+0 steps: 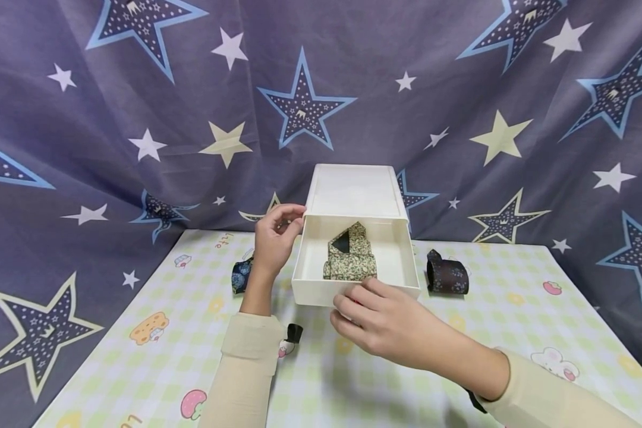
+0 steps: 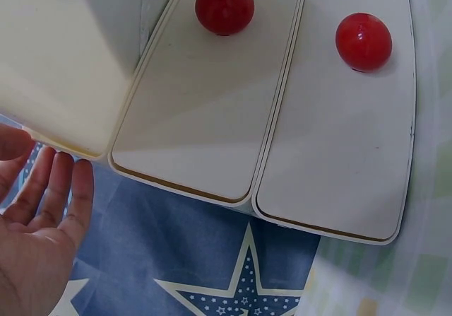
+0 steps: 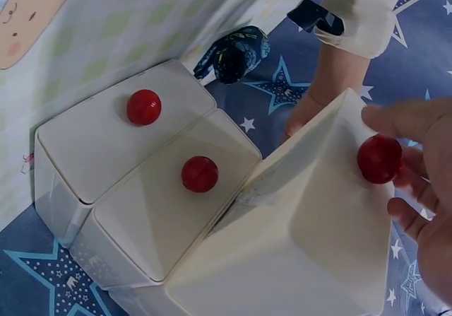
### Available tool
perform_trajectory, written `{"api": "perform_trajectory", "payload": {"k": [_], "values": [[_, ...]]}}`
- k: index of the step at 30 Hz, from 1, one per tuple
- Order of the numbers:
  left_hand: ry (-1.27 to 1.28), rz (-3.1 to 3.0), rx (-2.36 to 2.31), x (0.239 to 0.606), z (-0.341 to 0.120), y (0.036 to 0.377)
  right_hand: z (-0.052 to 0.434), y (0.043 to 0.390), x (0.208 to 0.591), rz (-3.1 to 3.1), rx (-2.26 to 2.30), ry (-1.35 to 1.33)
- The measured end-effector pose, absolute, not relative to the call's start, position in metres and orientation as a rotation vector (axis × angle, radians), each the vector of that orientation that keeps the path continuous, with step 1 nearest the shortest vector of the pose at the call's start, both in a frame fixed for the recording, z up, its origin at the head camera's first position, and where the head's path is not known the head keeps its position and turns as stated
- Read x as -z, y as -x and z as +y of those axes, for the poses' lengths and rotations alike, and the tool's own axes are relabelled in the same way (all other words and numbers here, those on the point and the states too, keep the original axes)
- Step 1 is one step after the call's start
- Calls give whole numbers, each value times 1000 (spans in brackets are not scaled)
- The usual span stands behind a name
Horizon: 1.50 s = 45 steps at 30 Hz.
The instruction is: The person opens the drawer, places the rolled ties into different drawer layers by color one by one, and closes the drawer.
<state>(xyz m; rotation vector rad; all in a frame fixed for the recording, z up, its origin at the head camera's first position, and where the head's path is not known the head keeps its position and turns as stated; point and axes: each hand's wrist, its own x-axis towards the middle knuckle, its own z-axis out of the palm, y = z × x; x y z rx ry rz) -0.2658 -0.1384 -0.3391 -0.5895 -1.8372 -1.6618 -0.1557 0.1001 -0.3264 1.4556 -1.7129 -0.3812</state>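
Head view, drawer unit: We see the white drawer unit (image 1: 355, 189) on the cloth-covered surface (image 1: 166, 362).
Head view, top drawer: The top drawer (image 1: 315, 292) stands pulled out toward the near side.
Head view, drawer contents: We find the rolled floral tie (image 1: 351, 267) inside it, left of centre, by the near wall.
Head view, left hand: The left hand (image 1: 276, 239) touches the unit's left edge, fingers relaxed, gripping nothing.
Head view, right hand: The right hand (image 1: 371, 318) is bent at the drawer's near face.
Head view, other rolls: We note a dark blue roll (image 1: 240, 276) at left and a dark brown roll (image 1: 448, 277) at right.
Left wrist view, closed drawers: We count two below, the middle drawer (image 2: 187, 111) and the bottom drawer (image 2: 332, 139), each with a red knob.
Right wrist view, top knob: We see the right fingers curled around the top red knob (image 3: 380, 159).
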Motion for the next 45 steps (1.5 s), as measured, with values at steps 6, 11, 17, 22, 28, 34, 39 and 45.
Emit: {"api": "perform_trajectory", "payload": {"k": [6,11,17,22,28,34,39,45], "values": [[589,-1834,1664,338,-138,265,100,157,329,-1710,386,-1448],[587,-1834,1666,338,-138,266,99,158,330,-1710,379,-1454],[588,-1826,1672,339,-139,266,100,160,330,-1709,383,-1454],[591,-1824,1673,340,-139,267,100,161,328,-1708,376,-1453],[581,-1830,1669,340,-139,267,100,162,325,-1719,352,-1453],[584,-1826,1678,339,-139,267,100,164,322,-1723,345,-1450],[582,-1824,1676,340,-139,268,101,164,321,-1729,340,-1454],[575,-1827,1679,341,-139,268,100,163,321,-1737,339,-1449]]}}
